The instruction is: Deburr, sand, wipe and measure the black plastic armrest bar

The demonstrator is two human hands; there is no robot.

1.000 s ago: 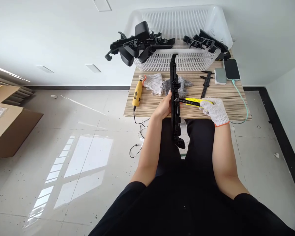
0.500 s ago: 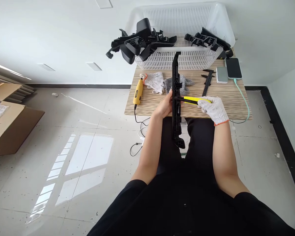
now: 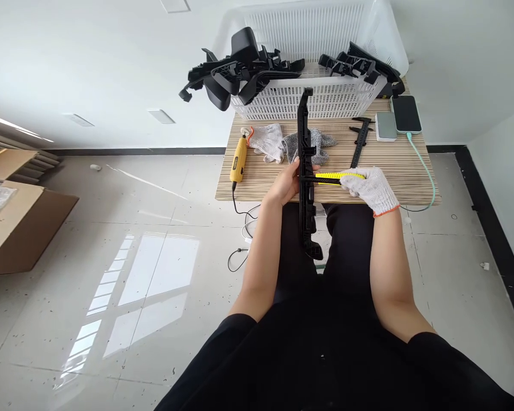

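My bare left hand (image 3: pixel 288 184) grips a long black plastic part (image 3: pixel 305 171) that stands lengthwise over the near edge of the small wooden table (image 3: pixel 265 177). Its lower end hangs over my lap. My right hand (image 3: pixel 370 189), in a white knit glove with an orange cuff, holds a yellow utility knife (image 3: pixel 336 177). The knife's tip rests against the right side of the black part, near my left thumb.
A white slatted basket (image 3: pixel 325 103) at the table's back holds several black plastic parts (image 3: pixel 240 71). On the table lie a yellow rotary tool (image 3: pixel 240 158), loose gloves (image 3: pixel 282 144), a caliper (image 3: pixel 358 142), a power bank (image 3: pixel 385 126) and a phone (image 3: pixel 405 113). Cardboard boxes (image 3: pixel 12 228) stand at left.
The knife has levelled out and its tip has slid a little along the black part. The view has shifted slightly; both hands stay in place.
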